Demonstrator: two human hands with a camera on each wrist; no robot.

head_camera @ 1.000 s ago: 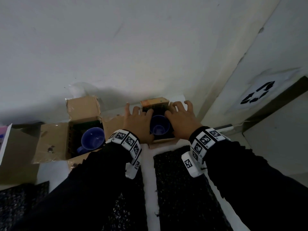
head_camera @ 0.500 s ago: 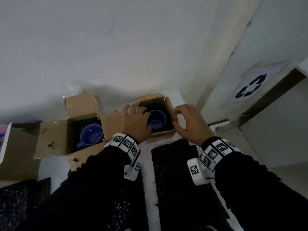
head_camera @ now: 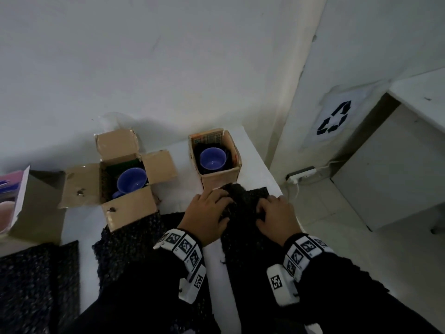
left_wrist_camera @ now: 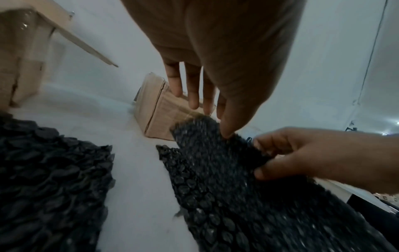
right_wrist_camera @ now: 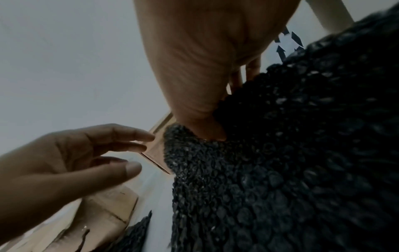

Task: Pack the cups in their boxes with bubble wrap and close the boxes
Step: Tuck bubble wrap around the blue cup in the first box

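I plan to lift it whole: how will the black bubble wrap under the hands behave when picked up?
Probably floppy: the bubble wrap curls up where the right hand pinches it. Likely light, as a pinch alone raises its edge.

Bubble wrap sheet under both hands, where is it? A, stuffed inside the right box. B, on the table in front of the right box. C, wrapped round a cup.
B: the bubble wrap sheet lies on the table before the right box, the right hand pinching it.
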